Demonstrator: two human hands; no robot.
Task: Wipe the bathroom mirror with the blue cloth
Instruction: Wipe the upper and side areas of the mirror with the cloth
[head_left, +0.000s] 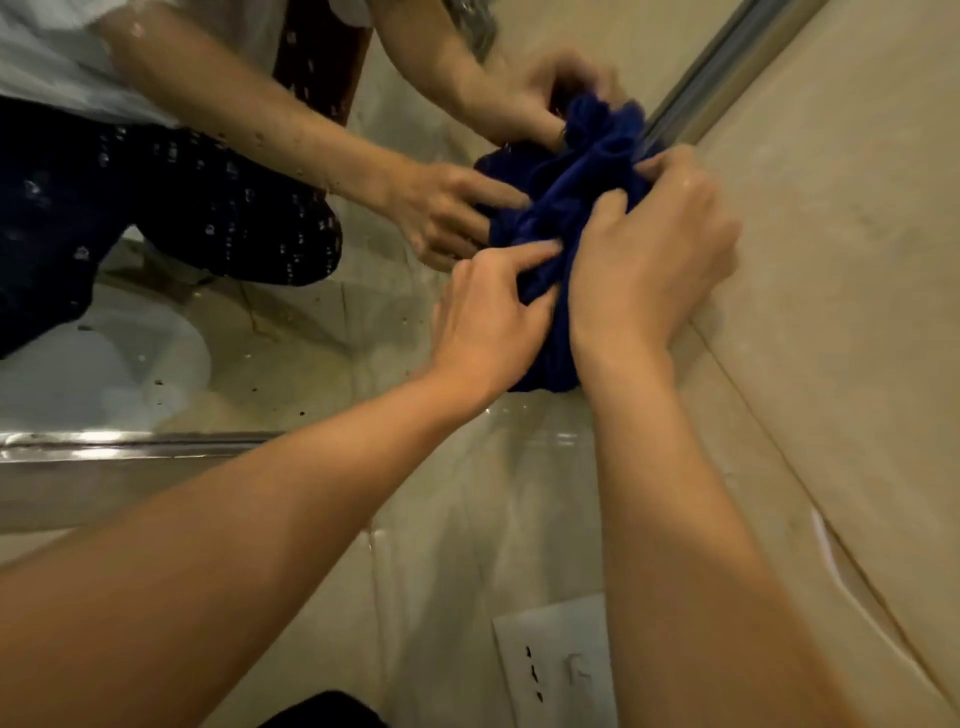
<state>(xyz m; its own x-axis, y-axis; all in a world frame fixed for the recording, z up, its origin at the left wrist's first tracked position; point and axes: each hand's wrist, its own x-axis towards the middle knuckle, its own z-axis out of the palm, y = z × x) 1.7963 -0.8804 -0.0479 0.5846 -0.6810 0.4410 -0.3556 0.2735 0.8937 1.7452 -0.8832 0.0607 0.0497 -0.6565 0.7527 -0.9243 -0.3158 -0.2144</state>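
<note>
Right now both hands bunch the blue cloth (563, 208) against the mirror (291, 338) near its right edge, the left hand (488, 317) and right hand (649, 260) pinching folds with curled fingers (530, 254), uncleaned glass lying leftward.

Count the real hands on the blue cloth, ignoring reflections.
2: the left hand grips the blue cloth from the lower left, the right hand from the right. Other hands are mirror reflections.

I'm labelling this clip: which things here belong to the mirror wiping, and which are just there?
In the job: blue cloth, left hand, right hand, mirror.

Just there: wall plate, tiled wall.
</note>
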